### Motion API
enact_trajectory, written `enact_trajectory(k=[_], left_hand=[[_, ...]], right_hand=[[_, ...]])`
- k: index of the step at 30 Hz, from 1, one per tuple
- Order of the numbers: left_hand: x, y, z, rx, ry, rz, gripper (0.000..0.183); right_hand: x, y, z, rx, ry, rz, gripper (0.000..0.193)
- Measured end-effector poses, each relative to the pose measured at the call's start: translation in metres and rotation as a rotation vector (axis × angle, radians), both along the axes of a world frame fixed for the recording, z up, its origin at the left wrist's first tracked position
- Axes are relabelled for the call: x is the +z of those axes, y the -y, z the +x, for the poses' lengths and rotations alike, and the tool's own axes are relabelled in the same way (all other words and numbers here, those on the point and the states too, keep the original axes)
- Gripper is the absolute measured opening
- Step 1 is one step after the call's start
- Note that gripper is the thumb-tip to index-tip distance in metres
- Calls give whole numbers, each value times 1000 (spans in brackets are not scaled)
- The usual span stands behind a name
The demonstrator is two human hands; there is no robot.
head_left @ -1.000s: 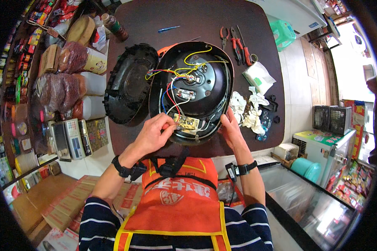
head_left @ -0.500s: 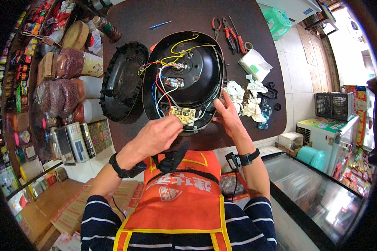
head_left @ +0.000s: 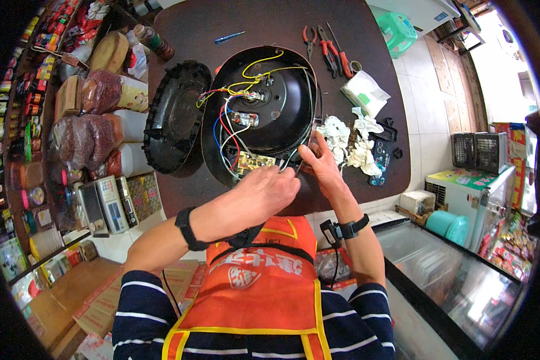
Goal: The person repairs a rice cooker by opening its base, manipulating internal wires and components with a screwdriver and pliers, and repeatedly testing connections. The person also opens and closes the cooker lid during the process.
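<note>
An opened electric cooker (head_left: pixel 282 114) lies bottom up on the dark table, its round black shell full of coloured wires. A small yellowish circuit board (head_left: pixel 255 161) sits at its near edge. My left hand (head_left: pixel 267 189) reaches across the near rim, fingertips pinched at a thin pale wire (head_left: pixel 290 158) just right of the board; the fingers partly hide that end. My right hand (head_left: pixel 322 165) holds the right near rim, thumb on top and fingers against the outer wall. To the left lies the detached black base cover (head_left: pixel 177 120), apart from both hands.
Red-handled pliers (head_left: pixel 328 55) and other tools lie at the back right, a blue screwdriver (head_left: pixel 230 36) at the back. Crumpled tissues (head_left: pixel 335 138) and a tissue pack (head_left: pixel 366 93) rest right of the cooker. Shelves of goods line the left; a glass-topped freezer (head_left: pixel 450 282) stands at lower right.
My left hand has moved right along the near rim, from the board's middle to its right end, uncovering more of the board. My right hand stays at the rim, shifted slightly.
</note>
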State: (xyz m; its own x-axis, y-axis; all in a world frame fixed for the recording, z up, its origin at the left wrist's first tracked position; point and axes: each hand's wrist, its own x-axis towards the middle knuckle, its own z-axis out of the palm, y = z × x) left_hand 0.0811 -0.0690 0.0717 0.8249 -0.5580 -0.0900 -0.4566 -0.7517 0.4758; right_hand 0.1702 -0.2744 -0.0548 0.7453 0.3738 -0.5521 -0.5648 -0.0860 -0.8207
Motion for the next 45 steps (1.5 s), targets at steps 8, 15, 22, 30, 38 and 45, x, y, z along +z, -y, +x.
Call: enact_trajectory(k=[8,15,22,30,38,45], left_hand=[[19,-64,-22,228,-16,-274,17],[-27,-80,-44,528,-107,-451,12],[-66,-104,-39,654,-393,-560,11],[-68,-103,-39,409,-28,-201,16],[-58,-105,-25,374,-183,-78,16],[-64,-98,-28,303,-98,-121,16]], right_hand=[[3,4,1,-35,-25,39,123],[6,5,4,-15,-48,32,119],[3,6,2,-36,-42,46,119],[-2,9,6,-37,-50,67,120],[0,13,7,-17,-65,94,120],[-7,13,9,-9,-52,111,116]])
